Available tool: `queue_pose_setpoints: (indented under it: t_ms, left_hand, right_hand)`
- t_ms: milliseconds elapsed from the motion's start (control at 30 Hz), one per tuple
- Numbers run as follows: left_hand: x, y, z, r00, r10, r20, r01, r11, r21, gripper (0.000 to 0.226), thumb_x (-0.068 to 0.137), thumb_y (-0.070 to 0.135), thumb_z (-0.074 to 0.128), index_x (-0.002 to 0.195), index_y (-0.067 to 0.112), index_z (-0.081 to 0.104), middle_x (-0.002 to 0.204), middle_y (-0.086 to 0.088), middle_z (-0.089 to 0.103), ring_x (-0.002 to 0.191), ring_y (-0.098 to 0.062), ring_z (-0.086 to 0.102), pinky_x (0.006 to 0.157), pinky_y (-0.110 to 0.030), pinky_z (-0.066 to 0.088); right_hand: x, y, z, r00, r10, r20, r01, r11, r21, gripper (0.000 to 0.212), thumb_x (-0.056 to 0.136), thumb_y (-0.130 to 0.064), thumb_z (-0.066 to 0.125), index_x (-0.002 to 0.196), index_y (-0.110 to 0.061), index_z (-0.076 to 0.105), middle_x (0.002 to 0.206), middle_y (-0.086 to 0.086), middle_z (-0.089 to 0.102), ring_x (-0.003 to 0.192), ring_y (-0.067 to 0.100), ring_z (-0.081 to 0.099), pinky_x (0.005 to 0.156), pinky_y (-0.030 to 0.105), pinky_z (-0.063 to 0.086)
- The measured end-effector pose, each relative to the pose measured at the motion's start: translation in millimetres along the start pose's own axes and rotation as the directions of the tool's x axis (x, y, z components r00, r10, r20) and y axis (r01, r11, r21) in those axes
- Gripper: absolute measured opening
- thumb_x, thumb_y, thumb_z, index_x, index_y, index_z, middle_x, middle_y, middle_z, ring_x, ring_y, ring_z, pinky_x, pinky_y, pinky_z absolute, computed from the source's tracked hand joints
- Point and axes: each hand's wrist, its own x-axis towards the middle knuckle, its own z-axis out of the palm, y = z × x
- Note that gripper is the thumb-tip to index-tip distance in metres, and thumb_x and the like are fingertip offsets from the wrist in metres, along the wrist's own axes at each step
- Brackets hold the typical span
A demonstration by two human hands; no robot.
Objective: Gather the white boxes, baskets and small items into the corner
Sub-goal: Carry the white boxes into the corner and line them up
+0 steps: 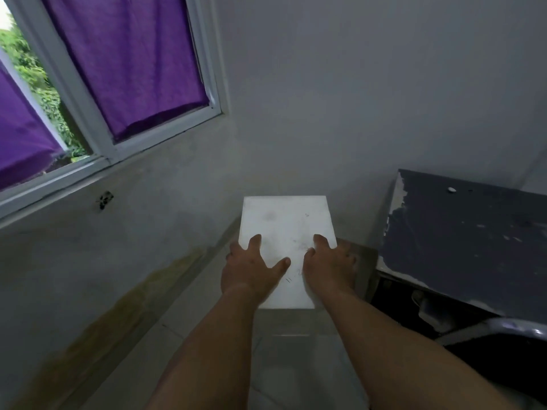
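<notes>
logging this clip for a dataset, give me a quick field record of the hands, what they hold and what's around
held item: white box, flat top facing the camera, faint scuffs
left hand: grips the box's left edge, thumb on top
right hand: grips the box's right edge
support: cannot tell whether the box rests on anything
left side: window with purple curtain
right side: dark table, paint chipped, small white bit on it
</notes>
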Motion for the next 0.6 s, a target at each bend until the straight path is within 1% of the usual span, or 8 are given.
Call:
queue_pose_setpoints:
  t_ms: [167, 267, 367, 433, 600]
  left_hand:
    - [68.6, 11.6, 28.9, 0.995, -0.020, 0.099, 0.019, 1.000, 0.004, 0.094, 0.072, 0.083, 0.049, 0.149, 0.036, 0.022, 0.144, -0.011, 0.036, 0.130, -0.031, 0.042, 0.100, -0.044, 0.046]
    - [115.5, 15.9, 50.7, 0.988, -0.025, 0.150, 0.021, 0.999, 0.023, 0.093, 0.072, 0.081, 0.051, 0.148, 0.035, 0.024, 0.143, -0.012, 0.034, 0.129, -0.032, 0.042, 0.099, -0.044, 0.046]
    - [166.9, 18.0, 74.5, 0.979, 0.006, 0.206, -0.013, 0.999, 0.033, 0.093, 0.072, 0.079, 0.054, 0.148, 0.033, 0.027, 0.139, -0.014, 0.035, 0.127, -0.034, 0.044, 0.098, -0.044, 0.044]
    - [204.8, 17.4, 90.6, 0.968, 0.029, 0.248, -0.040, 0.999, 0.037, 0.092, 0.072, 0.079, 0.055, 0.147, 0.033, 0.028, 0.137, -0.014, 0.036, 0.125, -0.034, 0.045, 0.098, -0.043, 0.043]
    - [301.2, 11.2, 144.7, 0.924, 0.068, 0.377, -0.090, 0.995, 0.040, 0.091, 0.074, 0.079, 0.052, 0.148, 0.034, 0.024, 0.142, -0.013, 0.031, 0.127, -0.033, 0.042, 0.099, -0.043, 0.043]
  right_hand:
    - [77.7, -1.8, 23.8, 0.999, 0.021, 0.047, -0.019, 0.999, -0.027, 0.040, 0.100, -0.040, 0.030, 0.139, -0.035, 0.037, 0.143, 0.019, 0.035, 0.126, 0.037, 0.033, 0.098, 0.047, 0.040]
    - [120.7, -2.3, 43.0, 0.996, 0.062, 0.060, -0.059, 0.997, -0.051, 0.040, 0.099, -0.039, 0.032, 0.138, -0.033, 0.039, 0.137, 0.018, 0.035, 0.124, 0.036, 0.036, 0.098, 0.045, 0.039]
    - [164.8, -2.9, 68.7, 0.993, 0.103, 0.052, -0.098, 0.992, -0.078, 0.040, 0.099, -0.038, 0.035, 0.138, -0.030, 0.040, 0.135, 0.020, 0.034, 0.122, 0.037, 0.038, 0.100, 0.045, 0.039]
    - [197.0, -3.4, 88.2, 0.990, 0.131, 0.057, -0.124, 0.986, -0.109, 0.040, 0.098, -0.037, 0.037, 0.137, -0.028, 0.041, 0.133, 0.021, 0.037, 0.118, 0.039, 0.041, 0.098, 0.044, 0.039]
    - [275.2, -0.3, 143.7, 0.965, 0.252, 0.067, -0.244, 0.964, -0.108, 0.040, 0.095, -0.042, 0.041, 0.134, -0.031, 0.042, 0.126, 0.018, 0.038, 0.111, 0.038, 0.044, 0.093, 0.043, 0.043]
